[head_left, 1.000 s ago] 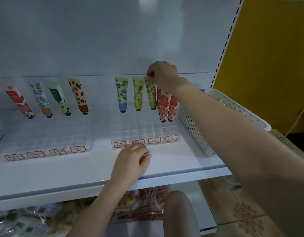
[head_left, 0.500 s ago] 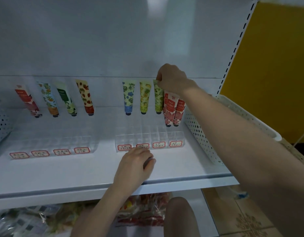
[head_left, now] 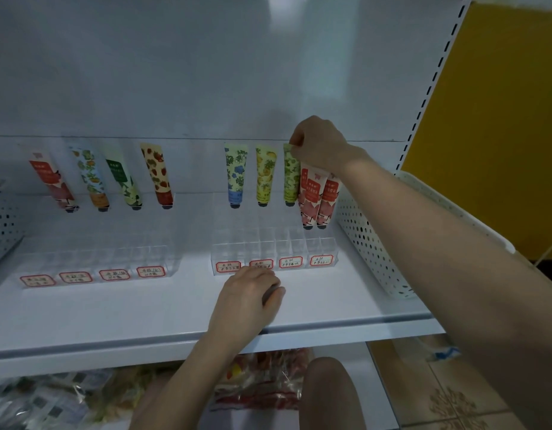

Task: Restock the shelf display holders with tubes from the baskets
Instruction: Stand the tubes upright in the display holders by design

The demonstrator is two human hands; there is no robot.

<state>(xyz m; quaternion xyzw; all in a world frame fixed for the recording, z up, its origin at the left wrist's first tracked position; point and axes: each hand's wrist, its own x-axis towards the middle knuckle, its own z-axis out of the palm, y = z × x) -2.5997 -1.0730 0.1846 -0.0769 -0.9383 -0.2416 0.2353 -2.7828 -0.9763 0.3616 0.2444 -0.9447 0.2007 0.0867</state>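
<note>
Two clear display holders stand on the white shelf [head_left: 82, 311]. The right holder [head_left: 274, 246] carries a blue-flowered tube [head_left: 236, 175], a yellow tube [head_left: 265, 175] and a green tube [head_left: 291, 178] in its back row. My right hand [head_left: 321, 144] pinches the tops of two red tubes [head_left: 318, 200], their caps down in the holder's right column. My left hand [head_left: 246, 302] rests on the shelf in front of that holder, fingers curled, holding nothing I can see. The left holder [head_left: 94, 259] has several tubes [head_left: 156, 175] leaning at its back.
A white perforated basket [head_left: 371, 252] sits at the shelf's right end under my right forearm. Another perforated basket [head_left: 4, 221] shows at the far left edge. Packaged goods [head_left: 262, 383] lie on the lower shelf. A yellow wall [head_left: 501, 119] is to the right.
The two red tubes stay in my right hand at the holder's right column. Only the camera view has shifted slightly; my left hand has stayed put.
</note>
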